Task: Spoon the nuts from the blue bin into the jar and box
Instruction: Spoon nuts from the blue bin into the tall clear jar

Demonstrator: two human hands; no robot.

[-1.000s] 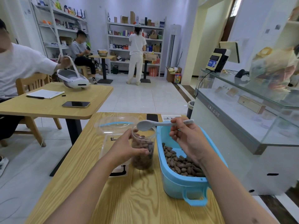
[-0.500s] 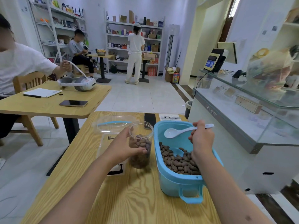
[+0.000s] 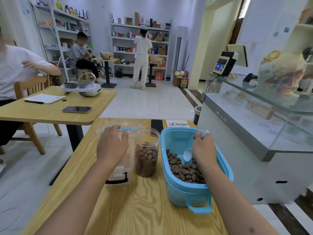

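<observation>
- Light wood-grain tabletop (image 3: 135, 209): carries every item listed below.
- Blue oval plastic bin (image 3: 189, 192) with a loop handle at its near end: stands at the right of the tabletop, partly filled with brown oblong nuts (image 3: 184, 172) heaped toward its near half; bare blue floor shows at the far end.
- White plastic spoon (image 3: 188, 154): bowl lowered inside the bin, resting at the far edge of the nut heap; the handle tip sticks out above the fist.
- Right hand (image 3: 204, 150): fingers curled round the spoon handle, held over the bin's interior.
- Clear round plastic jar (image 3: 147, 153), lidless and upright: just left of the bin, brown nuts reaching roughly two-thirds of its height.
- Left hand (image 3: 112, 146): fingers loosely spread, holding nothing, over the clear box and apart from the jar.
- Clear rectangular plastic box (image 3: 123, 168) with a black clasp at its near end: left of the jar, largely hidden by the left hand; contents cannot be told.
- Clear lid with a blue strip (image 3: 133, 128): lies beyond the box.
- Black phone (image 3: 156, 125): flat at the far edge, beside a white printed card (image 3: 177, 123).
</observation>
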